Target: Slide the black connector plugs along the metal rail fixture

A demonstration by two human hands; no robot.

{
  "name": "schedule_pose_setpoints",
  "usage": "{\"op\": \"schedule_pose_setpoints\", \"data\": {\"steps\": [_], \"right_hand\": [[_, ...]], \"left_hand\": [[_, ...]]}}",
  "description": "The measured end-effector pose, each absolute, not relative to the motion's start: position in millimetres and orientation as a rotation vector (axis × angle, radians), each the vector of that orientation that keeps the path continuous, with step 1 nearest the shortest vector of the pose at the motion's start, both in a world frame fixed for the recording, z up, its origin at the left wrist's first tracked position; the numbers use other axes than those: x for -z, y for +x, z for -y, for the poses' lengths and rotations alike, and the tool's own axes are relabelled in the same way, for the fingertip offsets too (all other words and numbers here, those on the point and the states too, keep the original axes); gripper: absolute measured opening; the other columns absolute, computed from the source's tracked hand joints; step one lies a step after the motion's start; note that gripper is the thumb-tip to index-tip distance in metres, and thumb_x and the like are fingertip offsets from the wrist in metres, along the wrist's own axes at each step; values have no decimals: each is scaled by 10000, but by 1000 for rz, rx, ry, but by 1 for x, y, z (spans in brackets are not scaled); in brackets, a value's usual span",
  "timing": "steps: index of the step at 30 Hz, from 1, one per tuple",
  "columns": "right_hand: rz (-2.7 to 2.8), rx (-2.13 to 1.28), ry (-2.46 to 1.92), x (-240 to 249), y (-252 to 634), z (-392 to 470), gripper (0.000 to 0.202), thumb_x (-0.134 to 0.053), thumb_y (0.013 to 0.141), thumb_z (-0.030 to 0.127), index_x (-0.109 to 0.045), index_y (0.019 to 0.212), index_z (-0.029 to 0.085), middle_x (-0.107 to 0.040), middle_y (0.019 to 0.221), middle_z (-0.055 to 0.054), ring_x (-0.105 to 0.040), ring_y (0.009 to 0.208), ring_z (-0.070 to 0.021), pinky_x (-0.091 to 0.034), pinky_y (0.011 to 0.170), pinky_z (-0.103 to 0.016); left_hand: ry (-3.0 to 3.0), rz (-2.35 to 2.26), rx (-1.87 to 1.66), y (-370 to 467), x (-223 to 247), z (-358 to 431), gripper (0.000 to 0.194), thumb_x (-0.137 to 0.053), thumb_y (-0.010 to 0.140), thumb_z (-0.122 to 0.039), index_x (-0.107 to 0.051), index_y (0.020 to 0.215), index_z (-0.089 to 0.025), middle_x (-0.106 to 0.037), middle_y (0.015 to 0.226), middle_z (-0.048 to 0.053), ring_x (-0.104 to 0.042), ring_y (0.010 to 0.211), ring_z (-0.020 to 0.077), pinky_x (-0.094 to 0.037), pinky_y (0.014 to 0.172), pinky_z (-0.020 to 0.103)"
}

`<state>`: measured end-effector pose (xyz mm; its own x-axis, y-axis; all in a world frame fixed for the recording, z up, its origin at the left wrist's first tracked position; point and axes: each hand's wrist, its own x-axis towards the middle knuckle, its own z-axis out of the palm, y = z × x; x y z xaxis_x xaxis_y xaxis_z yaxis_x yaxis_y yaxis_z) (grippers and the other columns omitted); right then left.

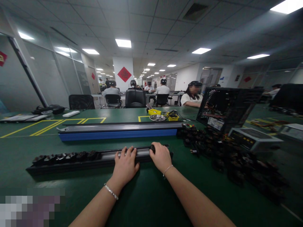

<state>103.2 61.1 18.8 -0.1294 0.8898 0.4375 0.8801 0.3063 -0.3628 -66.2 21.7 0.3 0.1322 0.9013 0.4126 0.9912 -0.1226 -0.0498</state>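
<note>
A long black tray (78,166) lies across the green table, with several small dark parts (67,157) lined up in its left half. Its right half shows a bare metallic channel (107,155). My left hand (126,164) rests on the tray near its middle, fingers spread over the channel. At the tray's right end, my right hand (161,156) has its fingers curled around a small black part (152,148), mostly hidden by them. Behind the tray lies a long blue bar (118,135) with a grey and black strip (118,127) along its top.
A heap of black parts (213,148) covers the table at right, beside a grey metal box (255,139) and an open computer case (227,108). Farther back are a round metal dish (157,118), yellow trays (154,112) and a seated person (192,96). A white object (71,114) lies back left.
</note>
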Motion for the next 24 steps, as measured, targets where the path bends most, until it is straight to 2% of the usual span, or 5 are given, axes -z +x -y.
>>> {"op": "schedule_pose_setpoints", "data": {"steps": [4, 12, 24], "right_hand": [[1958, 1, -1568, -18, 103, -62, 214, -496, 795, 298, -573, 975, 214, -593, 1031, -40, -505, 982, -180, -310, 882, -301], [1923, 5, -1624, -15, 103, -61, 187, -500, 781, 311, -576, 939, 248, -622, 976, -28, -466, 1078, -235, -234, 959, -405], [1913, 19, -1642, -21, 102, -60, 161, -488, 779, 298, -555, 899, 217, -611, 906, -31, -504, 933, -187, -300, 860, -315]], "left_hand": [[-2107, 1847, 394, -66, -1, -22, 544, -453, 762, -391, -415, 1284, -240, -424, 1358, 70, -308, 1254, 298, -220, 996, 545], [-2112, 1850, 385, -67, -1, -22, 538, -440, 773, -395, -409, 1288, -242, -416, 1364, 71, -301, 1261, 295, -211, 1002, 546], [-2117, 1867, 374, -66, -3, -20, 537, -442, 768, -368, -408, 1287, -236, -408, 1371, 75, -293, 1265, 291, -206, 1008, 533]]}}
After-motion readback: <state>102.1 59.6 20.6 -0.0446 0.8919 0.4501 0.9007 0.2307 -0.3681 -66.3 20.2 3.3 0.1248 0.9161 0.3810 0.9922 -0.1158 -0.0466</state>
